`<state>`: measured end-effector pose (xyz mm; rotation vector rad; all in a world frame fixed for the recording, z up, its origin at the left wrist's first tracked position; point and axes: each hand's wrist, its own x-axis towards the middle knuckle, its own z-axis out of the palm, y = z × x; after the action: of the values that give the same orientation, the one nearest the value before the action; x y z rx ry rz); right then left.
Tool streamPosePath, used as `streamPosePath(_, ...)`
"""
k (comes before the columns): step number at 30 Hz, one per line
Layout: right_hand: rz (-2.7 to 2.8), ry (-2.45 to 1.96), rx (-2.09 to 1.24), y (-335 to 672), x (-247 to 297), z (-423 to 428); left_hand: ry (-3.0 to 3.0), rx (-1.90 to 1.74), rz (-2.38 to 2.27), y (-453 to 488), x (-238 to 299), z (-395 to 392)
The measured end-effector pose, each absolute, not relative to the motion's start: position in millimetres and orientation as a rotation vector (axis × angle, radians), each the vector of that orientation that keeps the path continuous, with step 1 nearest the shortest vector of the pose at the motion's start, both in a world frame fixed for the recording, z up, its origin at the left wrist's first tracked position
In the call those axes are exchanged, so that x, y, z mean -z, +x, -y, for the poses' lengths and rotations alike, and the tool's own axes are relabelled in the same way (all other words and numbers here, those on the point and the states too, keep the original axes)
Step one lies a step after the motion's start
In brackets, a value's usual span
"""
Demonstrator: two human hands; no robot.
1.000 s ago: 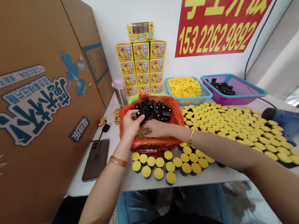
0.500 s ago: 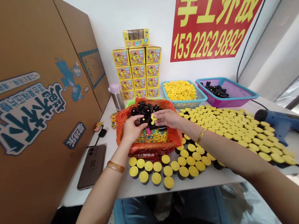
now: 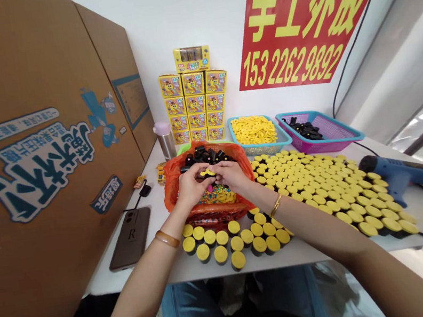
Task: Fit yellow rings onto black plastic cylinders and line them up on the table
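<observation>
Yellow disc (image 3: 206,173) shows on my feed pinched between the left hand (image 3: 191,186) and the right hand (image 3: 232,174), both curled nearly closed and meeting above an orange plastic bag (image 3: 173,200). From here I cannot tell whether a black tube also lies under those fingers. The bag holds a heap of black tubes (image 3: 205,157) at its far side and multicoloured candy (image 3: 215,195) nearer me, just below the hands. An amber bangle (image 3: 167,238) circles the left wrist and a gold bangle (image 3: 275,205) the right. On the white surface (image 3: 161,272), yellow-topped black cylinders (image 3: 225,242) stand in a cluster in front of the bag, and a larger packed field of cylinders (image 3: 314,190) spreads to the right. Beyond that I see a teal tray (image 3: 270,147) of loose yellow discs and a pink basket (image 3: 338,141) of more black tubes (image 3: 306,131). A blue glue gun (image 3: 397,176) lies at the far right and a phone (image 3: 130,240) at the left, beside a cardboard box (image 3: 40,154). A steel bottle (image 3: 166,141) stands next to stacked yellow boxes (image 3: 190,102), below and left of a red sign (image 3: 294,20).
</observation>
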<state>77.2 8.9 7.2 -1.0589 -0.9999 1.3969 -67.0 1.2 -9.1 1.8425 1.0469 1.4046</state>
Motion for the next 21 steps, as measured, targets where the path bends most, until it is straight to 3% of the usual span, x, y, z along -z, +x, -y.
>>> streamPosePath(4,0.96,-1.114,-1.438,80,-15,-4,1.74,-1.425,-1.022,-68,9,-1)
streamPosePath(10,1.193,-1.15,-1.756,83,-13,1,1.809,-1.455,-0.938,-65,4,4)
streamPosePath(15,1.095,-0.929,-1.629,72,-6,4,1.842,-1.579,-1.026,-56,-5,12)
streamPosePath(21,1.195,-0.807,-1.813,87,-14,12,1.968,-1.442,-0.865,-63,-18,15)
